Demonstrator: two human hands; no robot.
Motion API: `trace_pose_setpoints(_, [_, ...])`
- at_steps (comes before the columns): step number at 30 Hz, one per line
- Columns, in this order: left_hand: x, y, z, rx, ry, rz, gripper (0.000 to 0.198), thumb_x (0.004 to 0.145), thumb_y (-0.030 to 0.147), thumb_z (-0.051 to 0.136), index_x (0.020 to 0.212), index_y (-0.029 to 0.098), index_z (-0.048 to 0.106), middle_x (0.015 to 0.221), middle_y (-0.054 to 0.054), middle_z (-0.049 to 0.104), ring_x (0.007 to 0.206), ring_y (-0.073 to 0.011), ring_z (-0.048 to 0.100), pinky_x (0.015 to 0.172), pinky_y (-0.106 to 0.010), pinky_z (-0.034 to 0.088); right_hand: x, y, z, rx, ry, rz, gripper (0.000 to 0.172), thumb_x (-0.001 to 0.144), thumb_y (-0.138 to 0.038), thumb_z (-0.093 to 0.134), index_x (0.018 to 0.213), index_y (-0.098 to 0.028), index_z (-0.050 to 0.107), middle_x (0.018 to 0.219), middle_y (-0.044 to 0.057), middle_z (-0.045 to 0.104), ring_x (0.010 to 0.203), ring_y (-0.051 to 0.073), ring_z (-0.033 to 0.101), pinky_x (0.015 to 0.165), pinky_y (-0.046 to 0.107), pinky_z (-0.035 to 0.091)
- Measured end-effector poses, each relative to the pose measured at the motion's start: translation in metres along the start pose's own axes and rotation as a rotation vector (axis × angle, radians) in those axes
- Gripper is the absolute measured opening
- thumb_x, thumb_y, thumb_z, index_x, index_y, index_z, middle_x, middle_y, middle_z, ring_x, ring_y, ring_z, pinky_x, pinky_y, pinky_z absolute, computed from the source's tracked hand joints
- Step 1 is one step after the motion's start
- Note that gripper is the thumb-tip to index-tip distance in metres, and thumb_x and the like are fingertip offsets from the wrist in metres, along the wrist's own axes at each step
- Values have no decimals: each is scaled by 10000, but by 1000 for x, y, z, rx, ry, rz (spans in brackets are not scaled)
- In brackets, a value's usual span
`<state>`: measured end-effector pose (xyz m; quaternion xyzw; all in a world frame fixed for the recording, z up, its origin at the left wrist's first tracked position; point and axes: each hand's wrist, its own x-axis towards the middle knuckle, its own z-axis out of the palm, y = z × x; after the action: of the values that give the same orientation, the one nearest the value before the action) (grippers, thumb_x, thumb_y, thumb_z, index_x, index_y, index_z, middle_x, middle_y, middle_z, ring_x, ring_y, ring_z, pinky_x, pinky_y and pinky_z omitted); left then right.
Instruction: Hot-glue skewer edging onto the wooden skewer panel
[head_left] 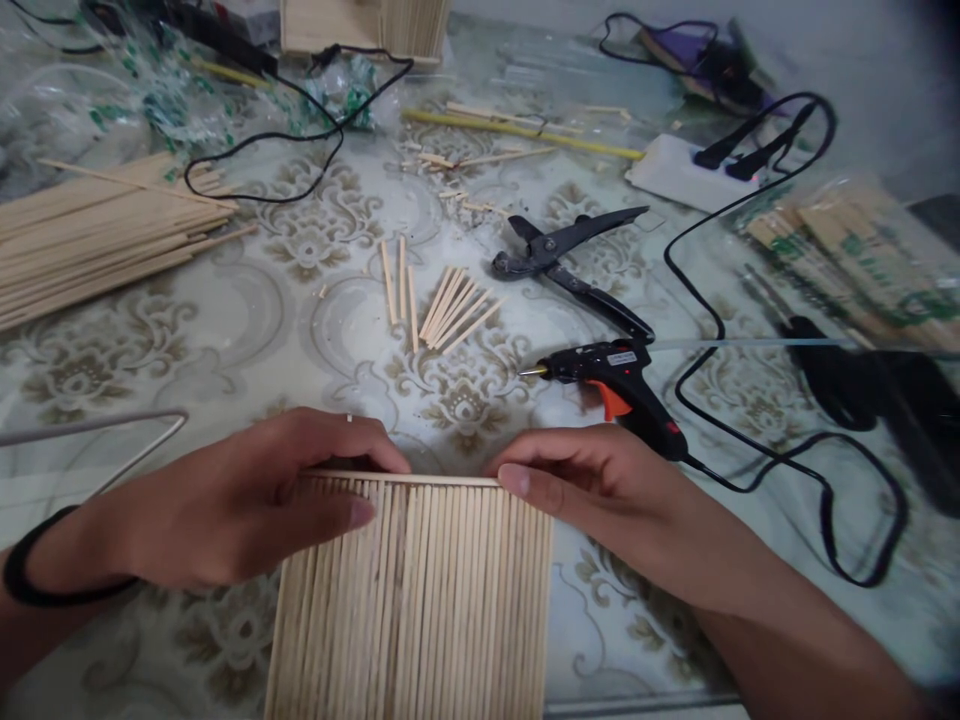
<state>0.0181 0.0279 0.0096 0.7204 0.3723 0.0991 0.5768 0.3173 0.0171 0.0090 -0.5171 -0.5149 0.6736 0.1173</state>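
A panel of thin wooden sticks [450,600] laid side by side reaches from the bottom edge of the head view. Along its far edge runs a single crosswise wooden stick [442,480]. My left hand [255,490] is closed over the far left corner, thumb on the panel and index fingertip at the crosswise stick. On the right end of that stick, my right hand [592,480] pinches with thumb and fingers. Just beyond the right hand lies a black glue gun [619,375] with an orange trigger. Short cut sticks [454,310] lie ahead of the panel.
Black cutters [562,255] lie behind the glue gun. A white power strip [682,170] has plugs in it, and a black cord [720,330] loops down the right side. Long sticks [97,235] are piled at left. Bagged sticks [862,260] lie at right.
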Motion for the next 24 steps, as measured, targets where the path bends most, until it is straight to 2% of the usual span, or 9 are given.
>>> trace_pose_setpoints(6, [1, 2, -1, -14, -20, 7, 265, 1056, 461, 573, 1132, 276, 746, 1013, 20, 790, 854, -157, 706, 715, -199, 513, 1, 0, 3, -24, 17, -6, 396, 917, -600, 731, 813, -219, 739, 740, -8, 607, 687, 155, 507, 605, 290, 365])
trace_pose_setpoints(13, [0, 7, -1, -16, -41, 25, 186, 1066, 331, 566, 1120, 240, 719, 984, 42, 756, 852, -110, 678, 740, -164, 499, 2, 6, 2, -38, -5, -58, 397, 947, -602, 708, 836, -220, 717, 759, -6, 588, 685, 144, 482, 586, 271, 361])
trace_pose_setpoints(19, [1, 5, 0, -36, -26, 46, 183, 1047, 319, 580, 1127, 224, 715, 1024, 9, 760, 871, -138, 680, 757, -205, 514, 2, 6, 2, -41, -20, -83, 424, 952, -625, 693, 828, -221, 688, 749, -11, 569, 669, 137, 480, 573, 257, 370])
trace_pose_setpoints(24, [0, 3, -2, -92, -48, -1, 203, 1034, 351, 594, 1130, 228, 723, 1008, -5, 750, 825, -147, 656, 690, -225, 496, 1, 5, 2, -52, -2, -114, 436, 947, -634, 696, 818, -218, 696, 743, -2, 592, 667, 139, 501, 567, 249, 388])
